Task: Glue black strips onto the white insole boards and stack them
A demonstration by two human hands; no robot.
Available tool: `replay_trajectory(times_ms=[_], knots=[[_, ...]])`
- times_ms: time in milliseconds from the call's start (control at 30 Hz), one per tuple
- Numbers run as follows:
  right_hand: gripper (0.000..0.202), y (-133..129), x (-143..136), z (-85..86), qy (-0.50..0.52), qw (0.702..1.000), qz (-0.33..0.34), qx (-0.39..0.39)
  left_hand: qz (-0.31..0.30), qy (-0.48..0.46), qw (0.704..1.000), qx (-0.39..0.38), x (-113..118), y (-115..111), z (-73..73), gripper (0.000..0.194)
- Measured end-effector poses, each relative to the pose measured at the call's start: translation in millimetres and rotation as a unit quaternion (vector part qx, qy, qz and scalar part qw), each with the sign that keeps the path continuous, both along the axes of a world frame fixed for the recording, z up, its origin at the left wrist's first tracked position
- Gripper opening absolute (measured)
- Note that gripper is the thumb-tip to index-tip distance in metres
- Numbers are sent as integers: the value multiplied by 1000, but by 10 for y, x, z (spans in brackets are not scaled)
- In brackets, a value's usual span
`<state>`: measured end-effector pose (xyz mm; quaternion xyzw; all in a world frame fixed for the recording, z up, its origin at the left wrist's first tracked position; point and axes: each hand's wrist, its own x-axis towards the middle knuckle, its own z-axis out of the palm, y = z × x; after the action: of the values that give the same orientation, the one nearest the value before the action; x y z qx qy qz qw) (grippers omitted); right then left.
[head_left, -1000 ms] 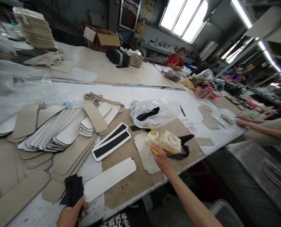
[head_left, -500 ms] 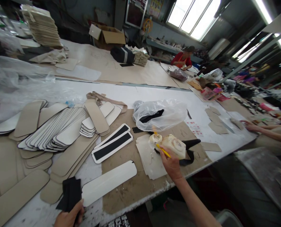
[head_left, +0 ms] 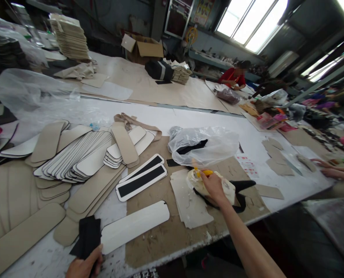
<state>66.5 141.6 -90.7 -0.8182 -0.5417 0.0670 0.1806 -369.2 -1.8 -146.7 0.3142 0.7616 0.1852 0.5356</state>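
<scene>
1. My right hand (head_left: 214, 187) has its fingers curled narrow around a yellow brush (head_left: 204, 173), resting on the glue-crusted pot (head_left: 228, 189) just right of the picture's centre.
2. My left hand (head_left: 83, 265), at 7 o'clock, pinches a black fabric piece (head_left: 88, 235) with fingers closed on its lower edge.
3. I count two black-centred panels (head_left: 141, 178) and one plain white panel (head_left: 135, 226) at 9 o'clock from the pot.
4. One clear plastic bag (head_left: 203, 144) lies at 12 o'clock from it.
5. The white worktable (head_left: 189, 117) sits in a crowded workshop; a co-worker's hands (head_left: 328, 170) show at 3 o'clock.
</scene>
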Motion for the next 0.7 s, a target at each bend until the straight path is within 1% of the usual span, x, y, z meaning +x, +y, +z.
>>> replay_trajectory(times_ms=[133, 200, 333, 500, 600, 700], knots=[[42, -130, -14, 124, 6, 999, 5, 50, 25, -3, 1000, -10, 14, -7, -10, 47], [42, -186, -45, 151, 8, 997, -8, 79, 29, -12, 999, -9, 16, -2, -10, 48], [40, -234, -100, 113, 11, 991, -66, 117, 17, -21, 1000, -1, -3, 8, -23, 48], [35, -250, -160, 56, 14, 984, -78, 160, 12, -41, 999, 0, -43, 2, -85, 49], [35, -300, -221, 67, 35, 982, -102, 155, 3, -47, 999, -2, -56, -1, -103, 50], [32, -378, -278, 113, 51, 981, -109, 154, 6, -45, 999, 1, -53, 5, -90, 50]])
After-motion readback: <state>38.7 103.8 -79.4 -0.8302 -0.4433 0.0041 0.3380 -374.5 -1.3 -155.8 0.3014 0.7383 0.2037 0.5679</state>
